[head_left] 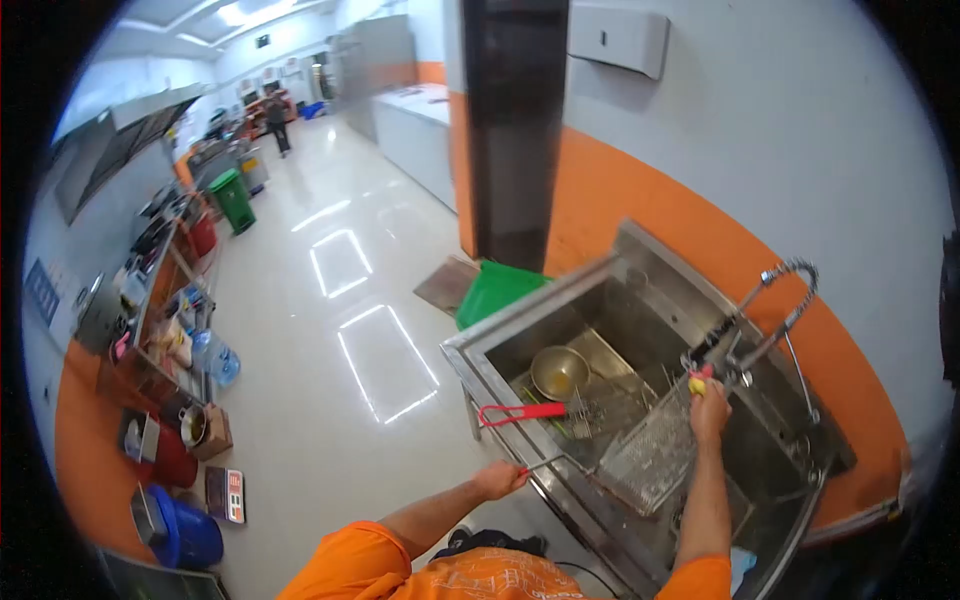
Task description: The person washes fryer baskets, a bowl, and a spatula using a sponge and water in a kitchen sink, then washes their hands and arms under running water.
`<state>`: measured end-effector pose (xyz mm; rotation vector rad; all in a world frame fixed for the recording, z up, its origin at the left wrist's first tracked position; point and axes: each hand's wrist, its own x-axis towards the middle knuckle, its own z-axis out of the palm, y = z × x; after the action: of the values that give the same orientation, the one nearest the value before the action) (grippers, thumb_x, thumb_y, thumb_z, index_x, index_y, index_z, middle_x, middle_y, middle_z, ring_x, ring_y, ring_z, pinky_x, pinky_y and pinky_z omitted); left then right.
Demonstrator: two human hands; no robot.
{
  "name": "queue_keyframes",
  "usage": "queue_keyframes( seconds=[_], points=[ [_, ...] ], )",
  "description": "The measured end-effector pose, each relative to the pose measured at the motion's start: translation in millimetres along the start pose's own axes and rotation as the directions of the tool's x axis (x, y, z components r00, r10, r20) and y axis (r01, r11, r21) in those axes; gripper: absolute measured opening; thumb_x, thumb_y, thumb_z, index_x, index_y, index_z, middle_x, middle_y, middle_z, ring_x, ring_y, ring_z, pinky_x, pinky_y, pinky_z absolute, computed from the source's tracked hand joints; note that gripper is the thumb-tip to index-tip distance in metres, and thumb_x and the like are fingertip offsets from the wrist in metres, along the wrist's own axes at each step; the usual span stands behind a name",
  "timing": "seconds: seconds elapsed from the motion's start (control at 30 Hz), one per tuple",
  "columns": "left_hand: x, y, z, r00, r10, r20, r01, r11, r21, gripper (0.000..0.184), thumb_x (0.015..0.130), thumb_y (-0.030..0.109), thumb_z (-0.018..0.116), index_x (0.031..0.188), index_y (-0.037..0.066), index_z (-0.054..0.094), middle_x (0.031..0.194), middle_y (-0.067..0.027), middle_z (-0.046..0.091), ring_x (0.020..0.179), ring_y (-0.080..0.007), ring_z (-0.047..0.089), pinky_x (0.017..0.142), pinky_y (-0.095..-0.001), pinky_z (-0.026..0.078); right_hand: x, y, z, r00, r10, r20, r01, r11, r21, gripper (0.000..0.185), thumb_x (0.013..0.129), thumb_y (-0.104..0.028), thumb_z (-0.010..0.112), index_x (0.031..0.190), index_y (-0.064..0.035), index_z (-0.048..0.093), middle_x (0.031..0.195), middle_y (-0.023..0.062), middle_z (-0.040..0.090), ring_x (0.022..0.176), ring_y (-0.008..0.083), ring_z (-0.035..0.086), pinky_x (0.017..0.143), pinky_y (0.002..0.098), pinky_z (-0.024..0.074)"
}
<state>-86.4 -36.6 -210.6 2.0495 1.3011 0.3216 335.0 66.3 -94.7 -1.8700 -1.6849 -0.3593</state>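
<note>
My left hand point(498, 480) is closed round the handle of a thin metal tool point(545, 463) at the sink's front edge. My right hand point(710, 405) grips a small yellow and red object point(699, 380) beside the spring faucet point(800, 300); what it is cannot be made out. Between the hands, a perforated metal tray point(655, 450) slopes over the sink divider. In the left basin of the steel sink point(465, 350) sits a round metal bowl point(560, 373) with something yellowish inside. A red-handled tool point(525, 411) lies across the front rim.
Behind the sink stands a green bin point(500, 290) beside a dark pillar point(510, 130). Shelves with kitchen goods point(150, 300), a blue bucket point(185, 530) and a scale point(226, 495) are at the left. A person point(276, 120) is far down the aisle.
</note>
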Motion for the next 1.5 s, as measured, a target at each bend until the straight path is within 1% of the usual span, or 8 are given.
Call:
queue_keyframes(
  seconds=[0.27,0.57,0.67,0.9,1.13,1.23,1.27,1.5],
  points=[
    [2.9,-5.0,2.1,0.999,0.044,0.028,-0.046,0.997,0.057,0.032,0.090,0.034,0.050,0.091,0.003,0.061,0.073,-0.0220,0.062,0.072,-0.0413,0.061,0.068,-0.0508,0.049,30.0,86.9,28.2,0.966,0.173,0.190,-0.226,0.926,0.303,0.022,0.085,0.000,0.047,0.104,0.0010,0.058,0.084,0.0168,0.062,0.080,0.0314,0.062,0.071,0.0389,0.0467],
    [31.4,-9.0,-23.2,0.979,0.195,0.058,-0.201,0.970,0.133,0.035,0.091,0.036,0.047,0.088,0.004,0.061,0.070,-0.0204,0.060,0.069,-0.0399,0.061,0.063,-0.0508,0.048,1.7,97.3,-3.2,0.939,0.304,0.162,-0.326,0.936,0.132,0.024,0.088,-0.009,0.052,0.110,0.0026,0.051,0.095,0.0214,0.063,0.091,0.0381,0.062,0.078,0.0440,0.0463],
    [39.6,9.2,-41.2,0.985,0.059,0.165,-0.103,0.956,0.274,0.039,0.091,0.042,0.044,0.099,0.007,0.059,0.079,-0.0197,0.064,0.076,-0.0398,0.063,0.067,-0.0508,0.049,-8.3,66.7,-40.3,0.852,0.482,0.205,-0.514,0.843,0.158,0.028,0.089,-0.013,0.054,0.113,0.0011,0.051,0.099,0.0208,0.063,0.095,0.0367,0.062,0.079,0.0436,0.0464],
    [51.5,18.1,-34.9,0.972,-0.193,0.131,0.105,0.865,0.490,0.041,0.095,0.041,0.040,0.123,0.011,0.044,0.088,-0.0174,0.066,0.080,-0.0356,0.065,0.067,-0.0491,0.051,-12.6,60.6,-28.4,0.930,0.365,0.052,-0.368,0.913,0.177,0.034,0.087,-0.020,0.058,0.115,-0.0019,0.054,0.106,0.0204,0.061,0.100,0.0390,0.057,0.082,0.0439,0.0453],
    [66.5,52.4,-26.3,0.928,-0.364,0.081,0.188,0.644,0.741,0.027,0.094,0.034,0.044,0.107,0.012,0.048,0.093,-0.0114,0.065,0.088,-0.0298,0.065,0.070,-0.0453,0.050,-44.5,44.2,-18.7,0.999,0.047,-0.023,-0.044,0.995,0.088,0.034,0.076,-0.003,0.061,0.111,-0.0041,0.057,0.109,0.0184,0.055,0.103,0.0372,0.053,0.089,0.0453,0.0427],
    [63.1,46.5,-23.0,0.949,0.299,-0.105,-0.063,0.503,0.862,0.028,0.091,0.036,0.050,0.104,0.011,0.049,0.101,-0.0090,0.061,0.097,-0.0246,0.058,0.081,-0.0437,0.045,-53.0,22.2,-25.3,0.999,0.013,0.042,-0.017,0.996,0.084,0.035,0.077,-0.005,0.062,0.111,-0.0078,0.058,0.111,0.0161,0.053,0.106,0.0352,0.052,0.090,0.0466,0.0416],
    [66.5,47.2,-19.7,0.967,0.245,-0.064,-0.124,0.678,0.725,0.027,0.089,0.033,0.054,0.103,0.010,0.050,0.102,-0.0091,0.057,0.099,-0.0254,0.051,0.085,-0.0456,0.039,-58.0,13.1,-25.0,0.997,0.008,0.071,-0.015,0.995,0.098,0.035,0.077,-0.005,0.062,0.112,-0.0087,0.058,0.113,0.0156,0.052,0.108,0.0348,0.051,0.091,0.0469,0.0412],
    [78.8,33.9,-8.1,0.974,0.225,-0.021,-0.177,0.815,0.551,0.020,0.090,0.027,0.053,0.096,0.008,0.049,0.089,-0.0104,0.060,0.090,-0.0310,0.056,0.076,-0.0455,0.044,-111.0,-53.8,-32.2,0.989,-0.039,0.140,0.027,0.996,0.087,0.040,0.071,-0.010,0.069,0.110,-0.0127,0.061,0.113,0.0108,0.050,0.112,0.0300,0.049,0.090,0.0421,0.0419]
  ],
)
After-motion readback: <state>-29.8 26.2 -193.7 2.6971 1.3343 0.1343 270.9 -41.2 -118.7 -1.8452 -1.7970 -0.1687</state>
